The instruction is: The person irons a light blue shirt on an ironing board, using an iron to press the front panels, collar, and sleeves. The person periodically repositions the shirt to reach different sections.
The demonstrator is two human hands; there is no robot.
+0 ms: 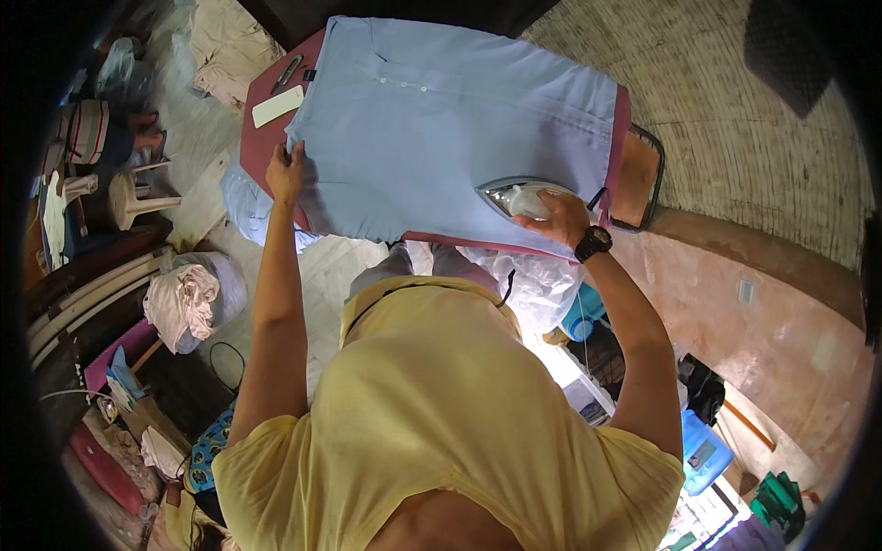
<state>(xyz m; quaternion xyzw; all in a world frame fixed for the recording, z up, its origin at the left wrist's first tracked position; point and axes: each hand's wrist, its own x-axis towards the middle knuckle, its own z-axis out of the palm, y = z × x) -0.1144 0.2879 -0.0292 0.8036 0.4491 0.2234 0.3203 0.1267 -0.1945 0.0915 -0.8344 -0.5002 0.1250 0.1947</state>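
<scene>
A light blue garment (404,138) with a short row of white buttons lies spread over a dark red ironing board (260,138). My right hand (562,220), a black watch on its wrist, is closed around a clothes iron (524,196). The iron rests on the cloth near the board's right end, its tip toward the left. At the garment's left edge my left hand (287,173) pinches the fabric between thumb and fingers. Part of the iron's handle is hidden under my right hand.
On the board's left end lie a white rectangular card (277,106) and a small dark tool (288,73). A metal frame (654,179) juts out at the right end. A plastic stool (138,197) and bundled cloth (184,303) stand left; a blue container (706,455) is lower right.
</scene>
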